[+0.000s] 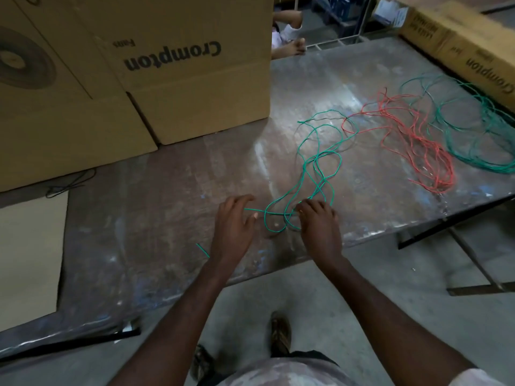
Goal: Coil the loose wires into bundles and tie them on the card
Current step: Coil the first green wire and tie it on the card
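A loose green wire (313, 162) lies in tangled loops on the worn metal table (167, 190), running from mid-table down to my hands. My right hand (317, 221) rests on the near loops, its fingers curled over the strands. My left hand (234, 221) hovers just left of them, fingers relaxed, with one wire end reaching toward it and another short green end (203, 250) showing by the wrist. Farther right lie a red wire heap (418, 146) and a larger green wire heap (479, 129). A flat cardboard card (28, 254) sits at the table's left.
Large cardboard boxes (139, 65) crowd the table's back left. A long carton (459, 43) lies along the back right edge. A thin black cord (69, 182) rests near the boxes. Another person's arm (287, 32) shows beyond the table. The near table edge runs just under my wrists.
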